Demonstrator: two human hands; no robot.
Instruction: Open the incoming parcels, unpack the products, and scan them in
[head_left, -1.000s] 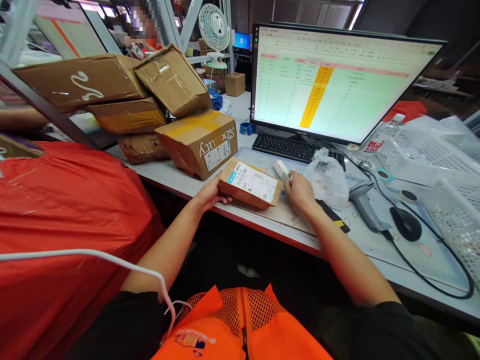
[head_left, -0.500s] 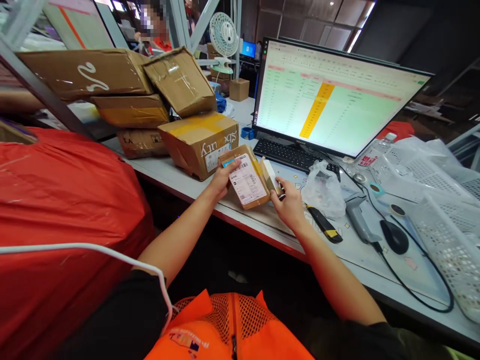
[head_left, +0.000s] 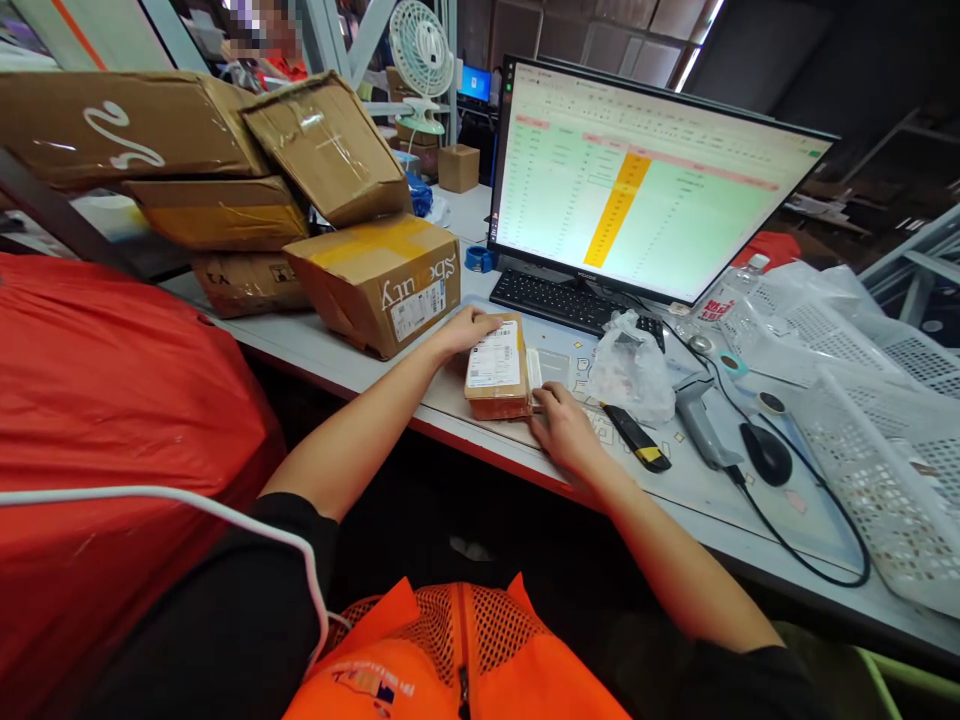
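A small brown cardboard box (head_left: 519,405) with a white shipping label (head_left: 496,358) rests on the desk mat. My left hand (head_left: 466,332) grips its far left edge, fingers lying over the top. Against the right side of the carton stands a slim white box (head_left: 534,370), only partly visible. My right hand (head_left: 564,425) has its fingers closed at the near end of that white box, close to the carton's corner. A black and yellow utility knife (head_left: 636,438) and a crumpled clear plastic bag (head_left: 631,370) lie just right of my right hand.
Larger cartons (head_left: 375,285) are stacked at left, beside a red sack (head_left: 112,390). Behind are a keyboard (head_left: 555,300), monitor (head_left: 637,190) and fan (head_left: 421,50). Rightward lie a barcode scanner (head_left: 705,425), mouse (head_left: 766,453), cable and white baskets (head_left: 862,480). A person is in the background.
The labelled cardboard box has gone from tilted in my hands to resting on the desk. The white box has come down beside it with my right hand. My view has shifted slightly right.
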